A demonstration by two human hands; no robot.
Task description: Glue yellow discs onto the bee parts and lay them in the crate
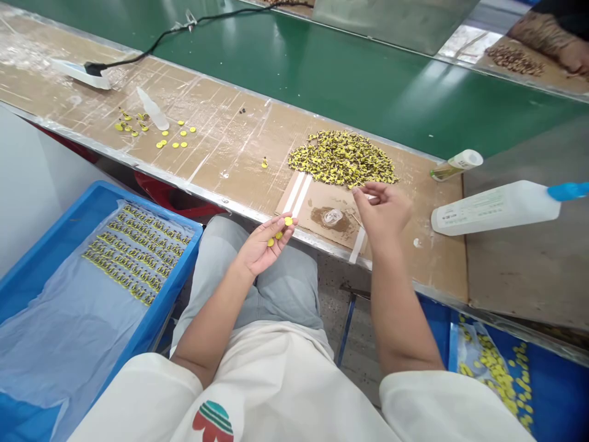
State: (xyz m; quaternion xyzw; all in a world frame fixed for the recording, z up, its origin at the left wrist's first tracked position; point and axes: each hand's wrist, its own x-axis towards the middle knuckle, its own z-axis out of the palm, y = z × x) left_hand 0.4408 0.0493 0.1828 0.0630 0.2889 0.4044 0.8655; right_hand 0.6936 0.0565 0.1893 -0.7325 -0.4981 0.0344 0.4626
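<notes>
Several small yellow discs (278,235) rest in my left hand (263,247), palm up near the table's front edge; its thumb and fingers pinch one disc at the fingertips. My right hand (385,212) is closed at the near edge of a large pile of small yellow and dark pieces (343,156). Its thumb and forefinger are together, and what they hold is too small to name. Between the hands lies a cardboard piece (317,199) with white tape strips, bearing a small clear cup (332,217) on a wet brown patch and a thin stick beside it.
Left on the table (221,116) are a small white bottle (153,109) and scattered discs. A large bottle (501,207) and small container (457,164) stand right. Blue trays (184,245) flank my legs. A co-worker's hand (574,56) is beyond the green belt (359,80).
</notes>
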